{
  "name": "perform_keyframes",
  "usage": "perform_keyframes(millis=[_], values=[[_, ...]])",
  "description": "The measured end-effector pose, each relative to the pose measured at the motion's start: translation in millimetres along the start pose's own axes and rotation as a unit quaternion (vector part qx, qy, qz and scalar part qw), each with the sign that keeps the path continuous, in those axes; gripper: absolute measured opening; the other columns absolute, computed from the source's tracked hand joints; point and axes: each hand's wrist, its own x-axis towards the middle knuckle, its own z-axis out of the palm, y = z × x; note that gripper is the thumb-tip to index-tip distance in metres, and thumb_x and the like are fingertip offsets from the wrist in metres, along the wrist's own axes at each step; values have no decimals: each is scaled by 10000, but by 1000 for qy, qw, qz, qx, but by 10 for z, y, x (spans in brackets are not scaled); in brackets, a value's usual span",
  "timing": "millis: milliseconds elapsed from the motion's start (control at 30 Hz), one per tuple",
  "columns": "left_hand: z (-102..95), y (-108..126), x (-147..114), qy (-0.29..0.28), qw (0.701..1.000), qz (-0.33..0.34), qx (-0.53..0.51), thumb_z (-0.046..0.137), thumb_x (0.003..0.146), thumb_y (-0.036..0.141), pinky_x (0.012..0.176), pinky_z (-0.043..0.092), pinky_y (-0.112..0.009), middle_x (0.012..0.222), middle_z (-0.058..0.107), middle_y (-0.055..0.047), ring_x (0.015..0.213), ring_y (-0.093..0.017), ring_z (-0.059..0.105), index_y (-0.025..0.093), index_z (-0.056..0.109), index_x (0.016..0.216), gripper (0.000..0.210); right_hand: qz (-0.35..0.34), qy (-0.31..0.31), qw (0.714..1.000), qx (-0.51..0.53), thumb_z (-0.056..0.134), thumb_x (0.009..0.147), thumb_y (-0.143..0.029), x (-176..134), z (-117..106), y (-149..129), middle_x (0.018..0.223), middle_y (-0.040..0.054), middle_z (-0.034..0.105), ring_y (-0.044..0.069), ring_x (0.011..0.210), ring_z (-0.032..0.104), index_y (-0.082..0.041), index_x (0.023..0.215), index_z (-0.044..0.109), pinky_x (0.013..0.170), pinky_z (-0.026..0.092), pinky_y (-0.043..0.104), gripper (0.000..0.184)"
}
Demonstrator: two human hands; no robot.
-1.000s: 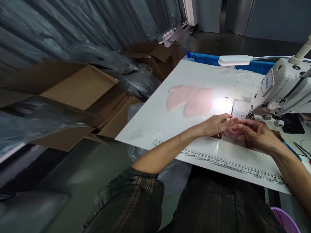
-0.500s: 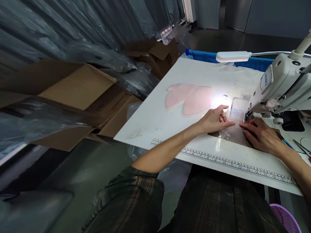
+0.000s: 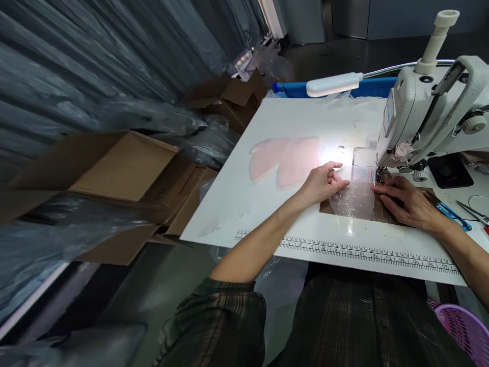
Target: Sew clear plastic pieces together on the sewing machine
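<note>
A piece of sheer whitish fabric [image 3: 357,204] with small red marks lies under the needle area of a white sewing machine [image 3: 401,117]. At its left edge is my left hand [image 3: 323,183], its lower fingers curled against the cloth and its index finger and thumb apart. My right hand [image 3: 410,206] rests palm down to the right of the fabric, fingers stretched out, the foremost fingertip touching the edge close to the presser foot [image 3: 381,174]. Beneath both is a brown plate [image 3: 382,213], partly covered by the cloth and the right hand.
Pink cut pieces [image 3: 288,158] lie on the white tabletop [image 3: 229,204], left of the machine. Blue thread snips [image 3: 454,216], tweezers [image 3: 471,211] and a black phone-like slab [image 3: 450,171] sit at right. A lamp [image 3: 334,84] hangs above; cardboard boxes [image 3: 126,163] stand left; a purple basket [image 3: 464,326] is below.
The view has swung right, showing more of the machine. My left hand has drawn slightly apart from my right; the fabric between them shows more fully.
</note>
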Motion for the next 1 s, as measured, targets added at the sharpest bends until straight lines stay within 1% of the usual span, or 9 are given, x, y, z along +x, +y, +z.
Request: perform_keyframes(millis=[167,267,367,500,600,667,767,867,1000], values=[[-30,-31,13,-33,999,-9,-41,704,859,91,552,525,-225,680,625,50,523,-72,607,70,513,1344,521,-35,1,997,-63,415,1033,-338,-25,43,3,1023,126,615,226,869,569,-232,1281,708,758,540,395,398],[-38,-33,14,-38,998,-22,-50,706,854,75,554,525,-219,685,628,48,535,-67,606,68,517,1332,515,-58,12,993,-98,416,1030,-319,-29,83,5,1015,135,609,234,859,548,-221,1281,711,746,528,399,400],[-41,-26,5,-42,998,-11,-48,710,848,70,553,514,-212,688,631,46,543,-61,601,74,525,1321,508,-61,17,992,-109,415,1029,-319,-26,95,-7,1010,138,611,239,858,551,-213,1277,712,748,533,411,401],[-49,-35,-2,-42,999,2,-34,712,849,96,550,504,-219,688,629,43,539,-65,602,79,536,1309,492,-24,1,997,-71,424,1024,-326,-27,44,-39,1018,131,620,231,884,591,-234,1275,711,778,558,410,392],[-55,-45,-4,-43,999,15,-22,711,856,116,549,501,-221,692,637,38,533,-65,599,94,545,1302,477,32,0,999,-18,424,1026,-322,-37,-30,-71,1027,115,645,205,892,637,-241,1309,685,767,577,357,394],[-54,-42,-8,-43,999,17,-19,710,857,114,555,503,-223,696,639,36,537,-66,601,91,543,1307,480,47,0,999,11,428,1026,-306,-46,-75,-98,1007,98,663,182,860,655,-245,1310,683,745,578,322,386],[-47,-18,-19,-40,999,8,-19,701,857,99,566,510,-228,684,626,45,538,-68,601,74,536,1314,486,5,-17,1000,24,434,1027,-290,-60,-109,-141,1007,95,669,172,860,659,-245,1242,725,757,569,319,365],[-42,6,-26,-40,999,3,-20,701,852,90,569,517,-231,689,627,46,540,-70,599,63,530,1315,495,-50,-27,998,-21,443,1024,-305,-72,-96,-167,1014,113,645,205,875,638,-243,1195,756,763,551,372,362],[-53,-19,-11,-44,999,7,-15,705,849,105,575,523,-233,720,644,31,554,-74,604,72,529,1317,501,-63,-27,996,-54,458,1007,-281,-84,-57,-166,1013,129,607,234,887,609,-248,1187,765,767,531,402,358]])
